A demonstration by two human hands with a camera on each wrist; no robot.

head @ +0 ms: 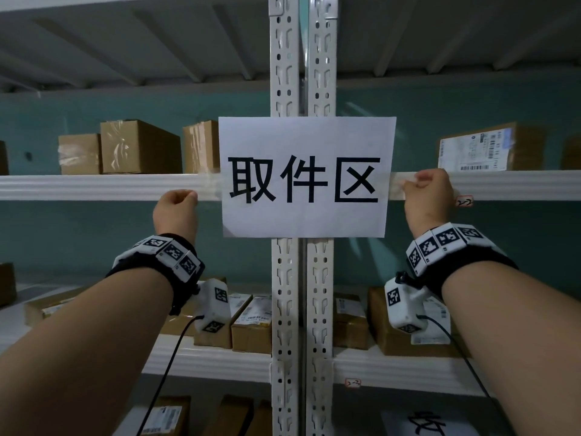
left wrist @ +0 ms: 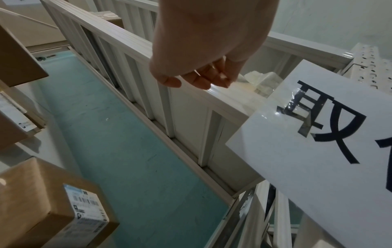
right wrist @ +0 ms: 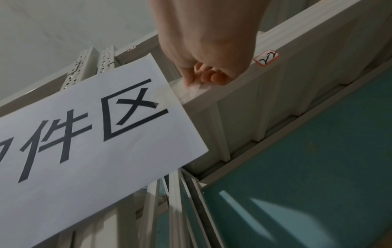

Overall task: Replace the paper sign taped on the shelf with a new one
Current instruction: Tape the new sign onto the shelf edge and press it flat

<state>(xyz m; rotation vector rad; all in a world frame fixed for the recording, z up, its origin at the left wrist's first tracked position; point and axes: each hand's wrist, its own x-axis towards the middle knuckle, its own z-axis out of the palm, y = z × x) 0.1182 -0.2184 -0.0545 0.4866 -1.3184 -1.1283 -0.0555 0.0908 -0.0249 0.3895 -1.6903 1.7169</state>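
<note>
A white paper sign (head: 306, 177) (left wrist: 318, 142) (right wrist: 84, 134) with three large black characters hangs across the shelf beam (head: 78, 187) and the two upright posts. A strip of clear tape (head: 209, 184) (left wrist: 239, 94) (right wrist: 191, 92) runs over it along the beam. My left hand (head: 177, 199) (left wrist: 203, 82) is curled at the tape's left end, fingertips picking at it. My right hand (head: 418, 184) (right wrist: 199, 78) is curled at the right end, thumb and fingers pinching the tape there. The sign hangs flat.
Cardboard boxes (head: 138, 146) stand on the shelf behind the beam, and a labelled parcel (head: 478, 149) sits at the right. More parcels (head: 251, 322) fill the lower shelf. A small handwritten sticker (head: 464, 202) (right wrist: 266, 58) marks the beam. Another printed sheet (head: 430, 424) lies at the bottom right.
</note>
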